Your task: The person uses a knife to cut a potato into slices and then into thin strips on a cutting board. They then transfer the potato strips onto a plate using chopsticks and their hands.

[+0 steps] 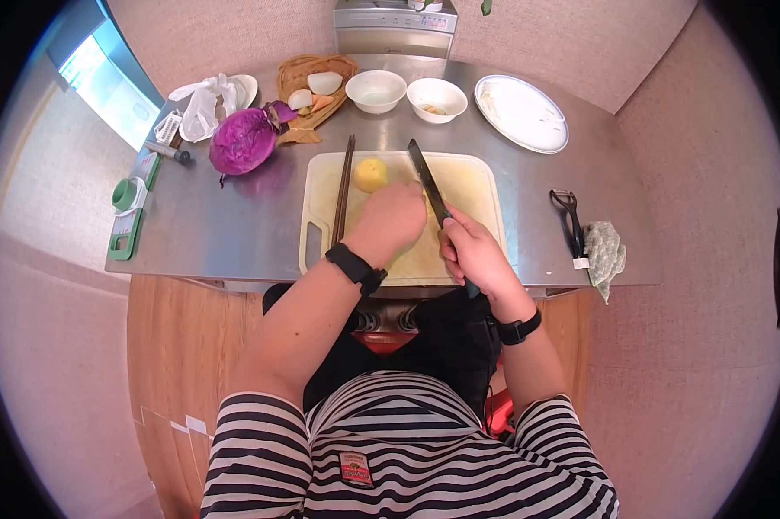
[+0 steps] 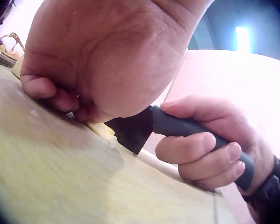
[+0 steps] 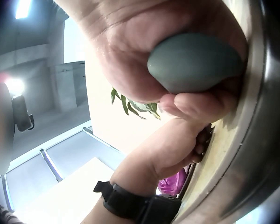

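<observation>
My right hand [image 1: 476, 246] grips the dark handle of a kitchen knife [image 1: 428, 177], its blade slanting forward and left over the cutting board [image 1: 475, 186]. In the right wrist view the butt of the grey-green handle [image 3: 193, 63] shows inside the curled fingers. My left hand [image 1: 390, 221], fingers bent under, holds a pale yellow piece of what looks like peeled potato [image 2: 102, 130] against the board, right beside the blade. Most of that piece is hidden beneath the hand. A rounded yellow potato chunk [image 1: 371, 175] sits just beyond the left hand. Along the board's left side lie dark chopsticks [image 1: 345, 186].
Purple cabbage [image 1: 241, 143] stands at left, near a plastic bag [image 1: 201, 112] and green-white grater [image 1: 126, 229]. Behind are a wicker basket [image 1: 288, 78] with vegetable pieces, two white bowls [image 1: 377, 91] and an oval plate [image 1: 520, 117]. A peeler [image 1: 571, 221] and cloth [image 1: 606, 251] lie right.
</observation>
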Demonstrator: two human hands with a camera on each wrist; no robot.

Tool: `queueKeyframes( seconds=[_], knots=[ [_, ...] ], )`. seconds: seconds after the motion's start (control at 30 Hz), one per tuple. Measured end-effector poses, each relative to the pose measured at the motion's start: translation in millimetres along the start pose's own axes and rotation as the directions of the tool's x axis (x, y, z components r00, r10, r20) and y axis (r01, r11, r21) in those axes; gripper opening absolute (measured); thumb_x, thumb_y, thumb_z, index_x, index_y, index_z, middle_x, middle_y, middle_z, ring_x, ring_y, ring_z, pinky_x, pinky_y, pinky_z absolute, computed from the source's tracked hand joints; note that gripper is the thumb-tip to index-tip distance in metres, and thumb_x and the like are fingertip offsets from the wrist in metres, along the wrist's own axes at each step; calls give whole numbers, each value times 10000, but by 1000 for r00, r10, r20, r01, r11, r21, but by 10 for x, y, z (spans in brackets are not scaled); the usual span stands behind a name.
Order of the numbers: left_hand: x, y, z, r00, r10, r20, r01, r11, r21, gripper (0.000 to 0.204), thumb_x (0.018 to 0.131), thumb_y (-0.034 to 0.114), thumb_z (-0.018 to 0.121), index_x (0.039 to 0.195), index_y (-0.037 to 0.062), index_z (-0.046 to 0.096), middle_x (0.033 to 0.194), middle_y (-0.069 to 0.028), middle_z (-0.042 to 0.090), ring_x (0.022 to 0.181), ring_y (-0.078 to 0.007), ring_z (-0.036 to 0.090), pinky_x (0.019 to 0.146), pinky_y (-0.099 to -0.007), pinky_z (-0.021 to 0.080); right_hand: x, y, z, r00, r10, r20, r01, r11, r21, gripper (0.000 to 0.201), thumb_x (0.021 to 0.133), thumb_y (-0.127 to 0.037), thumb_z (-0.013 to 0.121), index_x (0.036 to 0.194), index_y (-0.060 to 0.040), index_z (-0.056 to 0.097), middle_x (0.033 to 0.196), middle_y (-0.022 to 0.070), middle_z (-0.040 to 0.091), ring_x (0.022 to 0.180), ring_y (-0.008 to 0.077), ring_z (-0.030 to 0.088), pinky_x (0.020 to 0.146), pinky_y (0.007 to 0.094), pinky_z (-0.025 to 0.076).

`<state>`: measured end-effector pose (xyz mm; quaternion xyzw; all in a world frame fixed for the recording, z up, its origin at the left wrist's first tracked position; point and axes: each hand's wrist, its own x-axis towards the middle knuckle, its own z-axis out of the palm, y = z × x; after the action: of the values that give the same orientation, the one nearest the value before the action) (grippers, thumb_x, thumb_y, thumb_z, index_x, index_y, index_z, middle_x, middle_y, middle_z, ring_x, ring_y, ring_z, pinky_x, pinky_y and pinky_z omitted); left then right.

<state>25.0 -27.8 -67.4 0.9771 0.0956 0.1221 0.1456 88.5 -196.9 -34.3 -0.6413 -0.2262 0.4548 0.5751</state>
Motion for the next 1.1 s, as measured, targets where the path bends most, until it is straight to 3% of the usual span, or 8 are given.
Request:
queueKeyframes(
  seconds=[0.1, 0.2, 0.27, 0.47, 0.57, 0.7, 0.97, 1.1],
  knots=[
    [-13, 26, -16, 999, -41, 15, 41, 999, -14, 151, 906, 122, 530, 931, -3, 610, 883, -164, 667, 891, -343, 644, 763, -457, 524, 15, -19, 2, 1000, 12, 0, -12, 1000, -14, 481, 1046, -202, 357, 1509, -70, 337, 632, -16, 396, 399, 89, 371, 363, 247, 348],
    [17, -34, 85, 1000, 8, 0, -8, 1000, 5, 145, 898, 112, 531, 918, -2, 619, 890, -159, 664, 896, -336, 643, 767, -456, 525, 50, 0, -21, 1000, 24, -1, -24, 1000, 5, 487, 1042, -215, 366, 1509, -77, 346, 634, -13, 405, 401, 97, 375, 365, 260, 348],
    [38, -22, 86, 997, -69, 17, 70, 997, -17, 141, 890, 108, 535, 911, 6, 630, 901, -150, 659, 897, -334, 641, 771, -453, 527, 63, 25, -23, 1000, 29, -3, -29, 999, 30, 496, 1038, -225, 375, 1511, -79, 353, 638, -10, 414, 404, 105, 381, 368, 273, 348],
    [16, -36, 36, 997, 48, 55, -53, 995, 89, 148, 881, 111, 549, 909, 15, 659, 961, -134, 649, 919, -324, 639, 778, -445, 534, -25, -12, -10, 1000, -4, -19, 6, 995, 103, 465, 1048, -209, 363, 1498, -92, 363, 649, -8, 414, 417, 92, 376, 375, 244, 350],
    [28, -41, 83, 999, -13, 52, 11, 999, 49, 154, 879, 108, 551, 900, 11, 669, 983, -132, 642, 933, -313, 639, 778, -443, 536, -25, 2, -10, 1000, -18, 10, 17, 996, 85, 467, 1047, -205, 362, 1501, -95, 360, 649, -8, 416, 416, 93, 378, 379, 242, 349],
    [6, -32, 50, 999, 23, 24, -24, 998, 52, 162, 895, 123, 538, 914, 5, 648, 953, -142, 655, 919, -330, 641, 775, -450, 531, -11, 12, 9, 1000, -18, 2, 18, 999, 50, 471, 1044, -196, 360, 1502, -90, 358, 645, -9, 414, 416, 93, 381, 379, 245, 351],
    [21, 11, 1, 995, -92, 43, 93, 995, -27, 175, 926, 149, 506, 966, 8, 601, 890, -189, 671, 883, -367, 650, 767, -470, 519, -8, 28, -10, 1000, -9, -5, 10, 998, 58, 489, 1046, -220, 370, 1519, -98, 348, 635, -20, 402, 414, 93, 375, 366, 269, 351],
    [16, -21, 58, 998, -59, 22, 59, 998, -24, 171, 920, 142, 511, 970, 7, 603, 893, -188, 670, 882, -365, 650, 768, -468, 520, -13, 27, -8, 999, -30, 15, 29, 999, 44, 479, 1046, -213, 367, 1509, -94, 367, 634, -17, 403, 405, 95, 375, 364, 266, 352]
  ],
)
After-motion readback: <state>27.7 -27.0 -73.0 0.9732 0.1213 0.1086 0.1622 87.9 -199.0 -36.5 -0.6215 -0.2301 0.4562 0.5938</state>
